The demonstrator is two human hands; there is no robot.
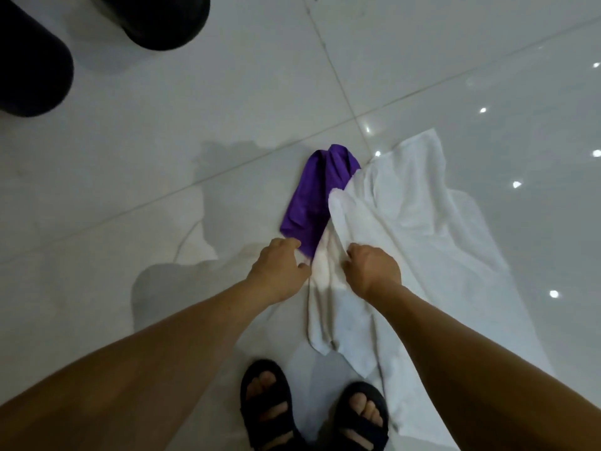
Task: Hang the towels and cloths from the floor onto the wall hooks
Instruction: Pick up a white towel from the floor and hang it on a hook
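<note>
Nearest to me I see my two feet in black sandals (pixel 362 418) on the glossy white tile floor (pixel 130 177), the right one at the edge of the white towel (pixel 403 229). Both bare forearms reach forward and down. My right hand (pixel 372 270) has its fingers curled into the towel's bunched fabric, gripping a fold of it near the middle. My left hand (pixel 279 266) is just beside it, fingers bent and loosely parted, fingertips touching the towel's edge and the near end of the purple cloth (pixel 317 193); I cannot tell whether it actually pinches either. The purple cloth lies partly under the towel. Farther off, at upper left, stand two dark rounded objects (pixel 162 17).
</note>
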